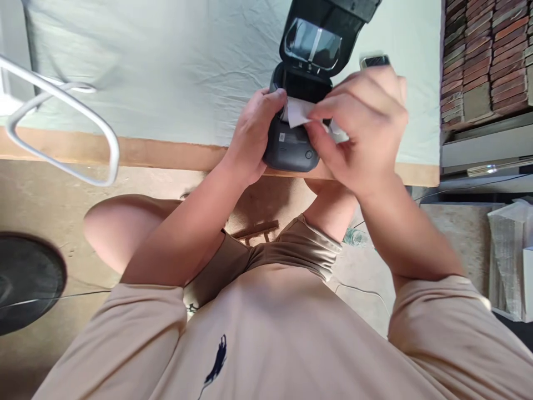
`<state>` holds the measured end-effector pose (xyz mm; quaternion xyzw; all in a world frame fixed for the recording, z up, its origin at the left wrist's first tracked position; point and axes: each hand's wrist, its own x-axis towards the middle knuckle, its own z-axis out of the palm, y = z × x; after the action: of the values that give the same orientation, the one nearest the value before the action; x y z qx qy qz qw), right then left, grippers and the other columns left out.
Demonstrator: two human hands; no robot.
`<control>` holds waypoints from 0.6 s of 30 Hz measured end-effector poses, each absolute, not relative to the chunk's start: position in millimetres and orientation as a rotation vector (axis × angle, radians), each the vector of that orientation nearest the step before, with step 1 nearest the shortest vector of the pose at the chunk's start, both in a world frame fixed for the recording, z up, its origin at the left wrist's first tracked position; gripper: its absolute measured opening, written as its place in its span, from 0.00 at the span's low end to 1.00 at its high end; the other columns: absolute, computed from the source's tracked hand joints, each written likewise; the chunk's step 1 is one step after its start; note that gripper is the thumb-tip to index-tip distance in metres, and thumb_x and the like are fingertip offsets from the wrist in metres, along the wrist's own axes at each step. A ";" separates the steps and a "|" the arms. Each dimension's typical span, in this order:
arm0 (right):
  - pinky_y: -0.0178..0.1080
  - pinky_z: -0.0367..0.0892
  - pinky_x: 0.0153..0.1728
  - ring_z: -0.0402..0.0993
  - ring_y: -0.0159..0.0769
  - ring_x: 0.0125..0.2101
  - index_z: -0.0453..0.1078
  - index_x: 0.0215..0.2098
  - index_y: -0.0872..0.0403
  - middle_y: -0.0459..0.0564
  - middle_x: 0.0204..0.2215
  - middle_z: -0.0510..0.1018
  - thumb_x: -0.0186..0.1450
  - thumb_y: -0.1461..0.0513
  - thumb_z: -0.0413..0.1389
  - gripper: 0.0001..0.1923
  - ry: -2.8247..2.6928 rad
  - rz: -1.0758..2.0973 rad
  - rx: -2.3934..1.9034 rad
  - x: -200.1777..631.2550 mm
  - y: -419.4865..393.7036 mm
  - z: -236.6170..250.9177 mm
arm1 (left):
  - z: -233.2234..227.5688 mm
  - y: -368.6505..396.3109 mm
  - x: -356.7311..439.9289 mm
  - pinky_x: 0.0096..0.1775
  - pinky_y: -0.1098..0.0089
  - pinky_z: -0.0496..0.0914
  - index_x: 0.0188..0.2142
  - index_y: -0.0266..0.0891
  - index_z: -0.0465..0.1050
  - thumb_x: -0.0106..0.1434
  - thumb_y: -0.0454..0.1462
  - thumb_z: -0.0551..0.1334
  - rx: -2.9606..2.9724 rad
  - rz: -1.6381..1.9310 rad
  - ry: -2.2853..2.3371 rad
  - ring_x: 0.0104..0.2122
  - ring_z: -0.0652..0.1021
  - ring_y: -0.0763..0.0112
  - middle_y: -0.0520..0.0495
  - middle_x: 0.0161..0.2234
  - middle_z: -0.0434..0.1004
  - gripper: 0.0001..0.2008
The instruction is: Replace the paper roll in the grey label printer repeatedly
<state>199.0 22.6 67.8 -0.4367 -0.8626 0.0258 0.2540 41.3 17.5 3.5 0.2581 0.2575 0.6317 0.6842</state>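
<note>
A dark grey label printer [291, 153] is at the table's front edge, its lid [328, 33] swung up and away from me. My left hand [255, 130] grips the printer's left side, with the thumb over the rim of the open bay. Between thumb and forefinger, my right hand [353, 122] pinches a strip of white label paper [297, 113] that comes out of the bay. The rest of the paper inside is mostly hidden by my fingers. A power button shows on the printer's front right.
A pale cloth covers the table [166, 72]. Beyond my right hand lies a small dark device [373, 60]. A white tubular frame [110, 144] juts over the left edge. Stacked reddish slabs [485, 61] stand at the right; a round black base [31, 283] rests on the floor.
</note>
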 end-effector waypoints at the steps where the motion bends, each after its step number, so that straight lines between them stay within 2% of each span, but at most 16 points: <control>1: 0.60 0.61 0.62 0.73 0.50 0.51 0.77 0.37 0.44 0.49 0.40 0.81 0.69 0.46 0.55 0.15 -2.341 0.117 -1.195 199.0 18.3 66.3 | 3.5 18.2 41.3 0.31 0.68 0.66 0.32 0.43 0.72 0.68 0.44 0.62 0.575 1.423 0.564 0.29 0.69 0.71 0.50 0.28 0.65 0.10; 4: 0.64 0.59 0.63 0.71 0.52 0.51 0.78 0.36 0.42 0.51 0.40 0.80 0.66 0.44 0.58 0.14 -2.332 0.273 -1.245 200.2 12.1 60.2 | 2.5 19.7 40.8 0.34 0.69 0.68 0.37 0.45 0.73 0.64 0.38 0.65 0.572 1.435 0.539 0.32 0.71 0.72 0.51 0.30 0.71 0.02; 7: 0.63 0.62 0.63 0.72 0.52 0.52 0.79 0.41 0.41 0.52 0.43 0.79 0.66 0.45 0.58 0.14 -2.272 0.396 -1.181 207.1 9.5 51.7 | -1.9 22.3 39.5 0.37 0.68 0.71 0.44 0.52 0.72 0.55 0.29 0.68 0.599 1.419 0.563 0.34 0.74 0.69 0.54 0.34 0.78 0.20; 10: 0.57 0.66 0.62 0.72 0.47 0.53 0.77 0.47 0.41 0.51 0.48 0.77 0.67 0.49 0.58 0.13 -2.098 0.438 -1.102 223.5 -5.0 37.0 | -6.4 25.7 37.6 0.39 0.64 0.74 0.47 0.56 0.69 0.51 0.29 0.67 0.678 1.400 0.591 0.37 0.76 0.63 0.55 0.35 0.80 0.26; 13: 0.54 0.69 0.60 0.72 0.42 0.53 0.73 0.50 0.44 0.50 0.48 0.76 0.70 0.53 0.56 0.12 -1.966 0.450 -1.153 249.8 -39.7 13.6 | -5.8 27.6 35.6 0.38 0.66 0.74 0.50 0.53 0.67 0.50 0.29 0.67 0.749 1.388 0.637 0.38 0.76 0.65 0.56 0.37 0.81 0.29; 16: 0.48 0.74 0.56 0.75 0.38 0.51 0.73 0.48 0.51 0.51 0.45 0.78 0.71 0.55 0.57 0.11 -1.963 0.525 -1.263 286.3 -88.2 -11.9 | -2.8 29.2 34.1 0.35 0.68 0.73 0.52 0.47 0.64 0.50 0.26 0.67 0.785 1.377 0.647 0.34 0.76 0.67 0.54 0.36 0.79 0.30; 18: 0.46 0.75 0.53 0.75 0.36 0.51 0.72 0.49 0.57 0.52 0.46 0.77 0.72 0.54 0.57 0.16 -1.949 0.581 -1.369 314.7 -120.0 -23.6 | -2.5 31.6 33.5 0.34 0.68 0.72 0.52 0.45 0.64 0.50 0.25 0.65 0.805 1.380 0.639 0.33 0.76 0.68 0.54 0.35 0.79 0.31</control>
<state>314.7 -120.0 -23.6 -0.5254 -0.7481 0.2231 0.3383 33.5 31.6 -2.5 0.3545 0.2814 0.6081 0.6523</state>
